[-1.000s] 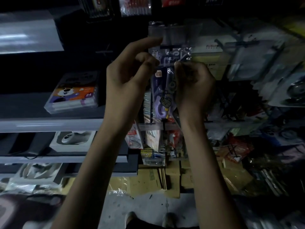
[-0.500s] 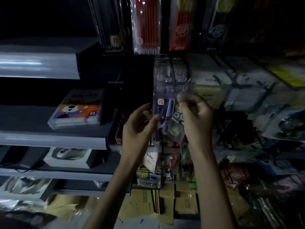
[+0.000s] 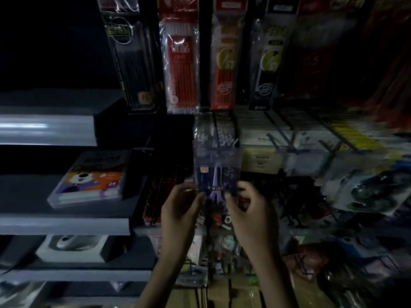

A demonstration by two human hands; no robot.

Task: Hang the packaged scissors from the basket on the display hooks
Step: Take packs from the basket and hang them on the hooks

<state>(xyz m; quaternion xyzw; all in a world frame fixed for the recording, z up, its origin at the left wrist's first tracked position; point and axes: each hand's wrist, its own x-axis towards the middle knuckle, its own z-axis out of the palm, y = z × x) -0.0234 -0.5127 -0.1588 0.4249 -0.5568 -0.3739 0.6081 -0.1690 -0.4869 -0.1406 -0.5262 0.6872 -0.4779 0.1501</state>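
A packaged pair of purple scissors (image 3: 215, 181) in a clear sleeve hangs in front of the display, its top behind a clear plastic label holder (image 3: 218, 156). My left hand (image 3: 178, 207) pinches the pack's lower left edge. My right hand (image 3: 251, 210) pinches its lower right edge. More scissor packs (image 3: 214, 132) hang behind it on the same hook. The hook itself is hard to make out in the dim light. No basket is in view.
Packs of pens and refills (image 3: 180, 70) hang in a row above. Grey shelves on the left hold a boxed marker set (image 3: 89, 181) and a white box (image 3: 73, 246). Wire hooks with boxed goods (image 3: 289, 138) crowd the right. Cardboard lies on the floor below.
Both hands slid down the pack from its top to its lower edges, and the view tilted up, bringing the row of pen packs into sight.
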